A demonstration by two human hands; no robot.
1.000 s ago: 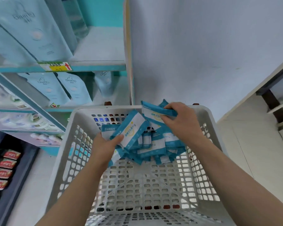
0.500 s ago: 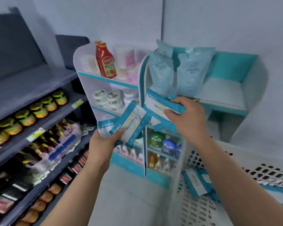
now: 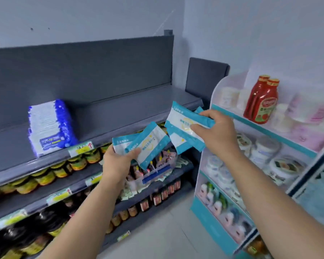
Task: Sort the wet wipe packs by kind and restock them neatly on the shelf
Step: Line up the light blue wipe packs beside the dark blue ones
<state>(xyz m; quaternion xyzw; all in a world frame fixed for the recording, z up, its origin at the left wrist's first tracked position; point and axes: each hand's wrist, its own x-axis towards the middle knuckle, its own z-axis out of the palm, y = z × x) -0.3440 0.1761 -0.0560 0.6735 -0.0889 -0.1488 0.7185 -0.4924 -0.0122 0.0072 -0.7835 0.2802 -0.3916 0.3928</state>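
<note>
My left hand point(image 3: 118, 163) grips a couple of teal-and-white wet wipe packs point(image 3: 148, 144), fanned out in front of the grey shelf unit. My right hand point(image 3: 216, 133) holds a small stack of the same teal-and-white packs point(image 3: 181, 124) a little higher and to the right. On the top grey shelf point(image 3: 120, 109) stands a row of blue-and-white wipe packs point(image 3: 49, 128) at the left; the shelf board to their right is bare.
Lower grey shelves hold jars with yellow labels point(image 3: 45, 176) and dark bottles point(image 3: 153, 199). A clear tray of small items point(image 3: 153, 171) sits just below my hands. At the right stands a white-and-teal rack point(image 3: 258, 124) with red ketchup bottles point(image 3: 262, 101) and tubs.
The view has swung left from the white basket to the grey shelf unit. Both hands lifted the teal packs out of the basket and carry them toward the top shelf.
</note>
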